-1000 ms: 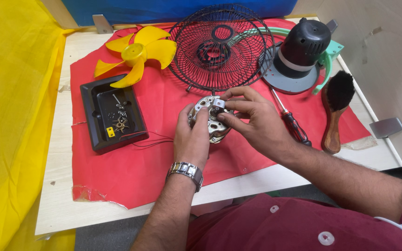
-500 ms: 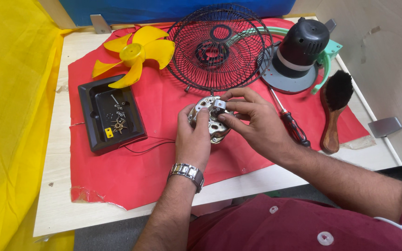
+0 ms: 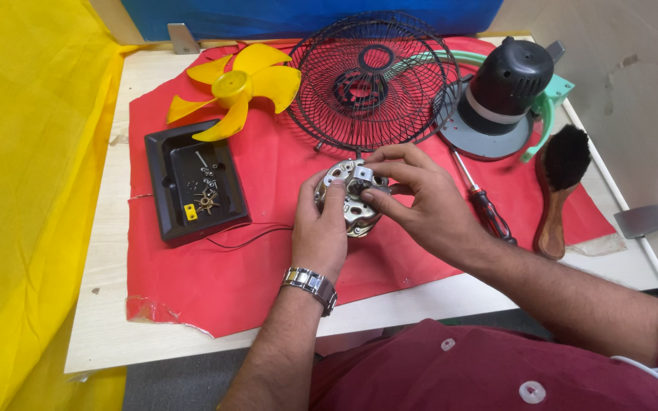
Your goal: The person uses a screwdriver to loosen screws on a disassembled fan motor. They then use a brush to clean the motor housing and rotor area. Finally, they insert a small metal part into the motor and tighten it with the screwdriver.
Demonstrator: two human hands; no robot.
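A round silver fan motor rests on the red cloth near the table's middle. My left hand grips its left side, thumb on top; a metal watch is on that wrist. My right hand touches the motor's top from the right, fingertips pinched at a small part on its upper face. Thin dark wires run from the motor leftward across the cloth.
A black tray with screws and small parts lies at left. Yellow fan blades, a black wire fan guard, a black motor cover on a green ring, a screwdriver and a wooden brush lie around. Yellow sheet at left.
Both hands stay on the motor; the right fingers have shifted slightly on its top. Nothing else moved.
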